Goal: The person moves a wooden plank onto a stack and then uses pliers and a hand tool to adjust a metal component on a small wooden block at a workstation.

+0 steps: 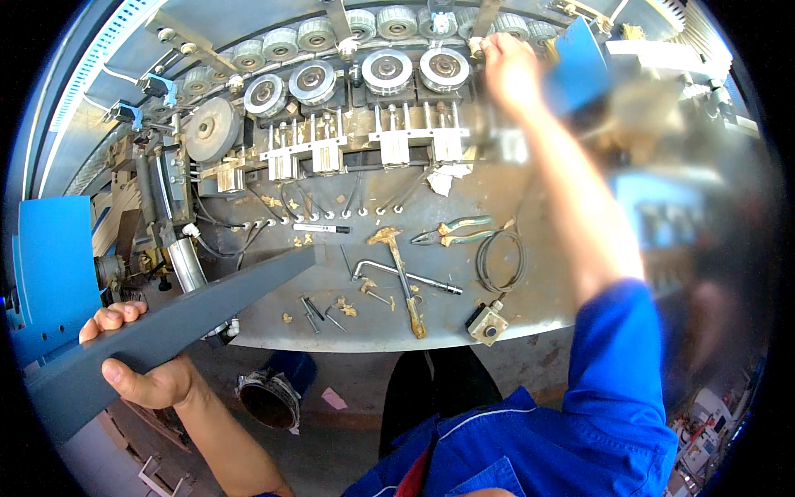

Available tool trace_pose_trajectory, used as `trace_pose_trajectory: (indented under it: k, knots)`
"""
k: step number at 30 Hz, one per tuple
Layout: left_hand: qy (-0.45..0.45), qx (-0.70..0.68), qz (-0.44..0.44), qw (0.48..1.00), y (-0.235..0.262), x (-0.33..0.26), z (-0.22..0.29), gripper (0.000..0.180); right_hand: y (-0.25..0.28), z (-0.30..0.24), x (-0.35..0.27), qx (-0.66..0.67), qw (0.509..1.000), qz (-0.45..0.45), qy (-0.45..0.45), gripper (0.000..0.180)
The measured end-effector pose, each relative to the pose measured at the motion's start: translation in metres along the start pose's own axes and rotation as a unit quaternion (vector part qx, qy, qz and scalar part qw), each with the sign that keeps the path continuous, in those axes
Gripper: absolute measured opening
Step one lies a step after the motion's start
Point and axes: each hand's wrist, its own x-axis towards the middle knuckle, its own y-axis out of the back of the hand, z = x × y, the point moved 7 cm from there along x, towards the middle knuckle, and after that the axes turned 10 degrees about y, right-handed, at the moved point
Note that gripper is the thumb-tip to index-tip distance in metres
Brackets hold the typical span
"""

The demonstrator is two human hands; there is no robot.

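My left hand grips a long dark grey board, its thumb on the near face and fingers over the upper edge. The board slants from the lower left up to the right, and its far end is over the metal table. My right hand reaches to the back of the machine. Its fingers are closed round a small light-coloured knob, partly hidden by the fingertips. To the left of that hand stands a row of metal-rimmed rollers. A blue panel rises just to its right.
On the metal table lie a glue-smeared hammer, pliers, an L-shaped wrench, a marker and several loose bolts. A cabled push-button box rests near the front edge. A blue bucket stands below.
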Motion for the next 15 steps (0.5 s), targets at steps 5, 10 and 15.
trace_pose_trajectory:
  k: [5,10,15]
  knots:
    - [0.005,0.010,0.005,1.000,-0.0013,-0.0017,0.0002,0.055,-0.0073,0.0019,0.0019,-0.037,0.998,-0.028,-0.033,0.021]
    - [0.015,-0.010,0.005,1.000,0.0019,-0.0018,-0.0021,0.054,-0.0079,-0.0022,0.0029,-0.052,0.998,-0.016,-0.040,0.020]
    - [0.006,0.001,-0.006,1.000,0.0051,-0.0003,-0.0022,0.055,-0.0067,-0.0054,0.0051,-0.064,0.997,-0.004,-0.049,0.021]
